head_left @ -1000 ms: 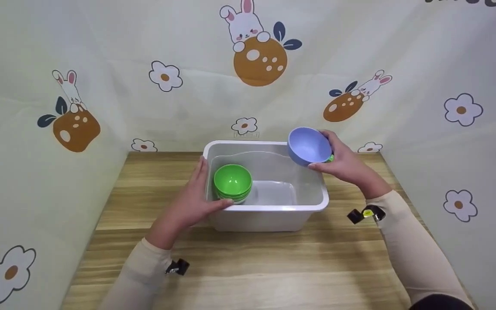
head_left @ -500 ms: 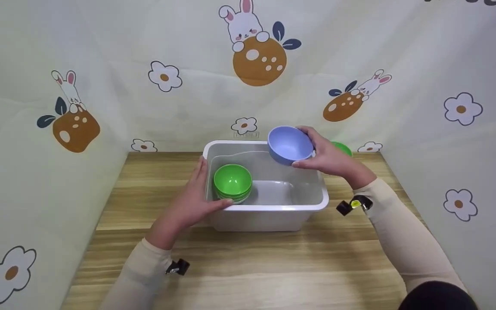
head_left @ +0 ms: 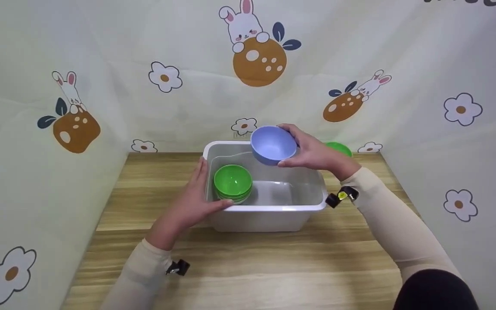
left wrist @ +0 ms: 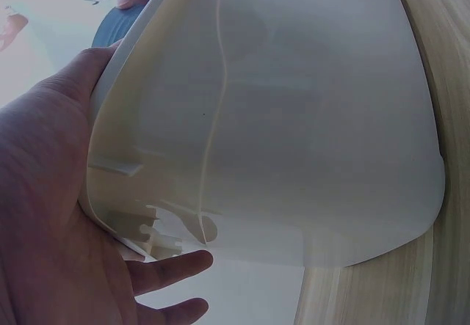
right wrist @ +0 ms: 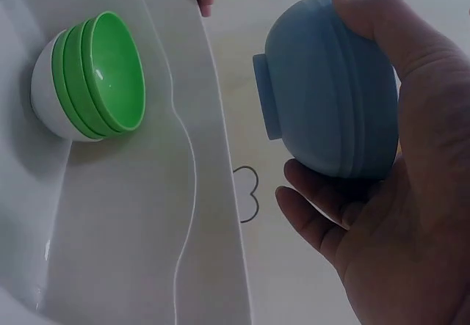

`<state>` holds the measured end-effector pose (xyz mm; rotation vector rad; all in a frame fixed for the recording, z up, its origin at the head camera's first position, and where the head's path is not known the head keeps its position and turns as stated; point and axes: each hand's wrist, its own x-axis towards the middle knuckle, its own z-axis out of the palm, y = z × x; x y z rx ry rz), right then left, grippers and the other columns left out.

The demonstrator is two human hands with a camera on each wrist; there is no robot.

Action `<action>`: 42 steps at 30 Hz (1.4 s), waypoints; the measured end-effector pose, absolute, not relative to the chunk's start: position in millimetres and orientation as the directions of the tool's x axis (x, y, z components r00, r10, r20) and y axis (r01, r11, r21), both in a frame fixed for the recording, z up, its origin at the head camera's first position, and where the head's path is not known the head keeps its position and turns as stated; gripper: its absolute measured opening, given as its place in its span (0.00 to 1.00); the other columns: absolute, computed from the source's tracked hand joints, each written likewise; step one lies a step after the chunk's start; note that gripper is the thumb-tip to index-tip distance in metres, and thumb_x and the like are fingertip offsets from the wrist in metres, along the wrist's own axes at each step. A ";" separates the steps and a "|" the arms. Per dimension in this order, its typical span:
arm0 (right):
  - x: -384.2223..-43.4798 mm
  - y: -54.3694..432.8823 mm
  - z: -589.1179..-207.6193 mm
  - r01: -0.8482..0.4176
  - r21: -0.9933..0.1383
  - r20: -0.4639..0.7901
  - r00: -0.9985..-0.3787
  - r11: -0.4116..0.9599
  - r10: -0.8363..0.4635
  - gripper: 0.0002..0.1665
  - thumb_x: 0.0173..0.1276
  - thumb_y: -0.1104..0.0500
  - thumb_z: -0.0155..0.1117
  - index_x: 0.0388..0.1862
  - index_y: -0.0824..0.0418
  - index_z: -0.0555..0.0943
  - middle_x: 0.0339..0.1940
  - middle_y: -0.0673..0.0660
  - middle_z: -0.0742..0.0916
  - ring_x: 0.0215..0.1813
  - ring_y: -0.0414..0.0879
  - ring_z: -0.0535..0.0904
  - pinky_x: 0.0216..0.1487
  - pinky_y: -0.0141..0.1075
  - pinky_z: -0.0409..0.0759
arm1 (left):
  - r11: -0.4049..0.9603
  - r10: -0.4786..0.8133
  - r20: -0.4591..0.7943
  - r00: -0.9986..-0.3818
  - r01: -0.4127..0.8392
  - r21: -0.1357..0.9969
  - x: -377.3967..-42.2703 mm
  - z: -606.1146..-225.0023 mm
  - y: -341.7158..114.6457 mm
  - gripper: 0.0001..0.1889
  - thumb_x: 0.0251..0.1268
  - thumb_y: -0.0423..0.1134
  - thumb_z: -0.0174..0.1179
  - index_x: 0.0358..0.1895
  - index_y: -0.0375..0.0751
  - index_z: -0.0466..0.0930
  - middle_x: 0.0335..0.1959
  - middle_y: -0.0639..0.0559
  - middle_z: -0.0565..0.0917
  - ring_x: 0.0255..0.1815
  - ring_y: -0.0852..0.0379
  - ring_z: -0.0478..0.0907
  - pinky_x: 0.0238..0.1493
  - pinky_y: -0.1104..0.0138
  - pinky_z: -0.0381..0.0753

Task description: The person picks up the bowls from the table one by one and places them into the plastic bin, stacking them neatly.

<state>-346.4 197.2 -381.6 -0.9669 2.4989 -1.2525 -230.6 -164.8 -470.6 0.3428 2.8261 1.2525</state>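
A white plastic bin stands on the table. My left hand rests at its left front corner, thumb over the front rim and fingers straight along the left side. My right hand holds a blue bowl by its right side, above the bin's back rim; the bowl's mouth tilts toward the head camera. The right wrist view shows ridges around the blue bowl and a foot at its base. Inside the bin's left end sits a stack of green bowls, with a white bowl at the bottom.
Behind my right wrist, a green bowl is partly hidden beyond the bin's back right corner. The wooden table meets a printed cloth backdrop at the back and sides. Each sleeve carries a small black camera.
My right hand has carried the blue bowl leftward along the bin's back rim, and more of the green bowl behind it shows. My left hand and the stack have stayed put.
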 end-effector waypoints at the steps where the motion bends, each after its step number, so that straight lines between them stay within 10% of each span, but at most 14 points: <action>1: -347.9 194.4 -381.9 -0.470 -0.768 0.114 -0.769 0.434 -0.629 0.63 0.60 0.45 0.89 0.87 0.54 0.62 0.78 0.57 0.77 0.75 0.55 0.74 0.76 0.55 0.78 | 0.651 0.212 0.059 -0.976 0.185 0.736 -230.7 -470.7 -164.6 0.80 0.50 0.81 0.75 0.93 0.51 0.30 0.94 0.51 0.31 0.89 0.27 0.47 0.78 0.28 0.61; 42: -379.4 119.2 -432.2 -0.637 -0.647 0.052 -0.584 0.418 -0.810 0.66 0.56 0.44 0.90 0.85 0.63 0.62 0.72 0.59 0.81 0.70 0.52 0.80 0.73 0.48 0.80 | 0.666 0.231 0.084 -0.969 0.221 0.713 -226.7 -468.4 -163.8 0.78 0.54 0.82 0.72 0.93 0.47 0.30 0.94 0.45 0.33 0.89 0.28 0.49 0.80 0.31 0.62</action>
